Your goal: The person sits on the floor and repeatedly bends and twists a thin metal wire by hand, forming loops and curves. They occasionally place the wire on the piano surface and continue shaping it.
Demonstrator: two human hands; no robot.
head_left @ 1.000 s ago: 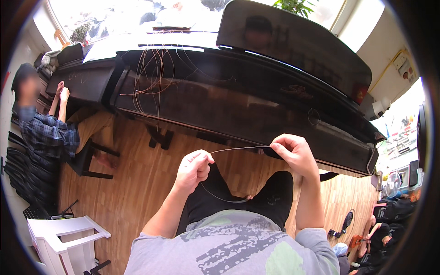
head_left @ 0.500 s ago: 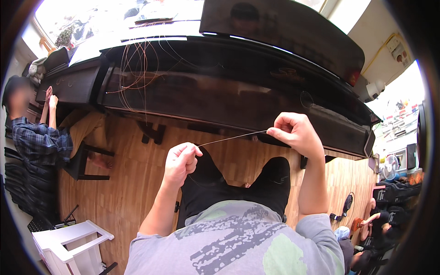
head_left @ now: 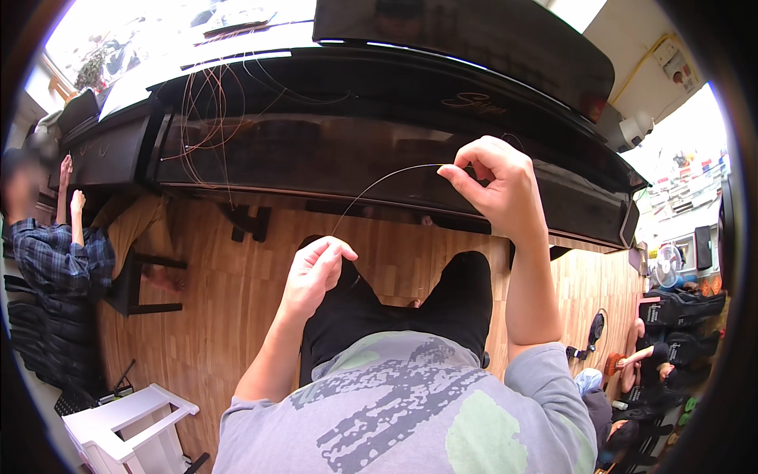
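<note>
The left hand (head_left: 316, 268), curled nearly closed, is pinching one end of a thin wire (head_left: 379, 183); at two o'clock from it the right hand (head_left: 493, 186) is pinching the other end, the wire arching between them before the black piano (head_left: 332, 142)

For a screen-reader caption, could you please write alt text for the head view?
A person's left hand and right hand pinch a thin wire stretched between them, in front of a black piano with loose wires on top. Another person sits at its left end.
</note>
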